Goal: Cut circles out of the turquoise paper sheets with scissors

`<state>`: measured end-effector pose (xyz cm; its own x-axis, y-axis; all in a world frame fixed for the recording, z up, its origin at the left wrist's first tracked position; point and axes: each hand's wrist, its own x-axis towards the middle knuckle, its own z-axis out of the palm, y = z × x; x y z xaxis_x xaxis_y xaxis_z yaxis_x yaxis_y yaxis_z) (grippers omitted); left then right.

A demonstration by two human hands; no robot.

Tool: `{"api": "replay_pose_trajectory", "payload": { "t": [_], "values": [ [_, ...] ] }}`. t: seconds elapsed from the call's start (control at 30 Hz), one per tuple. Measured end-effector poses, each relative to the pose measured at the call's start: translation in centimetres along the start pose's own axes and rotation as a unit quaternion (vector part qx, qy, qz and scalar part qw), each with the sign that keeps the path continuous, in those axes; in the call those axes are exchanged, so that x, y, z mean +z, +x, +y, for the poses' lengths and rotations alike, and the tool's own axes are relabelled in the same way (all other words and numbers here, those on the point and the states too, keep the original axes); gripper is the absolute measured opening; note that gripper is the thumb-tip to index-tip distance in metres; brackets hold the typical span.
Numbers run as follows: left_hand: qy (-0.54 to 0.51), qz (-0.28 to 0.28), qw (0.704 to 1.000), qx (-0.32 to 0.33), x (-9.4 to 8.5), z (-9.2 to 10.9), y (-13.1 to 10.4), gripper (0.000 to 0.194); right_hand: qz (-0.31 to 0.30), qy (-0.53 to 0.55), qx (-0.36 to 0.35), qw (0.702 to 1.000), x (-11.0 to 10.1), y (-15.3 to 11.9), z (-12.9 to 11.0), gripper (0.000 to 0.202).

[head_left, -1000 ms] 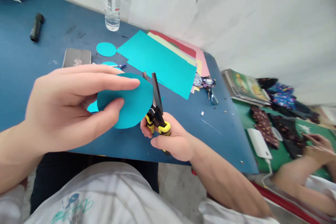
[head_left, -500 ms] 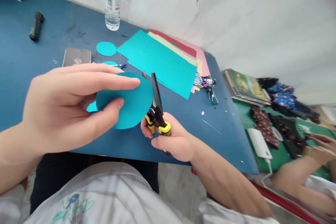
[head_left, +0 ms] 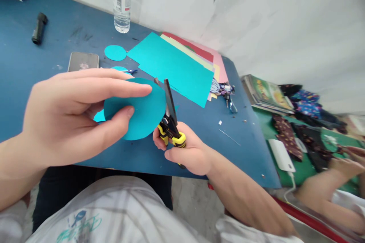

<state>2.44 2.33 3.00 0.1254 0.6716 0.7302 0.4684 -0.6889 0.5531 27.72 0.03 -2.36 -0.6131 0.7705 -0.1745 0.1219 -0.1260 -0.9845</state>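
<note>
Between thumb and fingers, my left hand (head_left: 71, 117) grips a turquoise paper circle (head_left: 145, 114). My right hand (head_left: 188, 152) is wrapped round the black and yellow handles of scissors (head_left: 171, 115) that have dark blades. The blades are parted at the circle's right edge; whether they touch the paper I cannot tell. Another turquoise circle (head_left: 115, 52) lies flat on the table behind my left hand. Near it, a small blue-handled tool (head_left: 131, 71) rests on more turquoise paper, partly hidden by my fingers.
Turquoise sheets (head_left: 176, 68) lie over coloured paper on the blue table (head_left: 17, 72). A water bottle (head_left: 122, 7), a phone (head_left: 83, 61), a black cylinder (head_left: 39, 28) and a keychain (head_left: 228, 91) are around. At right, a co-worker's hands (head_left: 349, 161) are over a green table beside a white power bank (head_left: 281, 155).
My left hand and the paper circle have shifted very slightly left. My right hand and the scissors look almost still. The co-worker's hands at right have moved a little.
</note>
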Motion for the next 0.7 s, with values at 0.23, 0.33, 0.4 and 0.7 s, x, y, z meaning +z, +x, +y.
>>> {"api": "replay_pose_trajectory", "payload": {
  "t": [0.23, 0.33, 0.4, 0.7],
  "values": [
    [0.013, -0.084, 0.995, -0.058, -2.6, -1.6, -2.1, 0.024, -0.003, -0.003, 0.000, 1.000, -0.1, 0.0, 0.0, 0.030],
    [0.023, -0.112, 0.989, -0.093, -3.0, -1.8, -2.7, 0.026, -0.005, 0.004, -0.005, 1.000, -0.1, 0.0, 0.1, 0.032],
    [0.011, -0.103, 0.992, -0.069, -2.8, -2.0, -2.8, 0.025, -0.007, 0.008, -0.003, 1.000, -0.1, 0.0, 0.1, 0.032],
    [0.012, -0.086, 0.995, -0.038, -3.0, -2.7, -2.9, 0.025, -0.005, 0.009, -0.008, 1.000, -0.1, -0.1, 0.2, 0.032]
  ]
}}
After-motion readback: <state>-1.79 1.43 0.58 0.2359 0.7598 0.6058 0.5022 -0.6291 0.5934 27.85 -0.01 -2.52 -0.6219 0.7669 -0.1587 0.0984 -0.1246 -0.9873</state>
